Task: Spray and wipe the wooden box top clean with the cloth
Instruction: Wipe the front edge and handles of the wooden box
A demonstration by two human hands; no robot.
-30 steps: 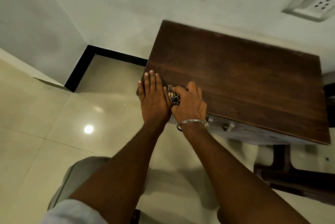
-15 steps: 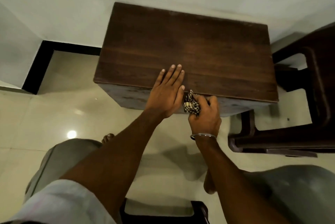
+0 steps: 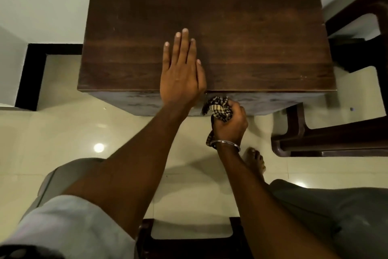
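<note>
1 box (image 3: 252,27); right hand (image 3: 231,127) grips 1 cloth (image 3: 218,108).

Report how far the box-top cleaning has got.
Done: nothing certain; the wooden box top shows no wet streaks or wiped patches. In hand: the right hand grips the bunched cloth by the box's front edge; the left hand rests flat on top. Left: wiping the top.

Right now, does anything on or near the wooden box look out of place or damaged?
Nothing is spilled or broken. One oddity: the cloth is bunched in the right hand at the box front, below the edge, not on the box top, where only the left hand lies flat.
</note>
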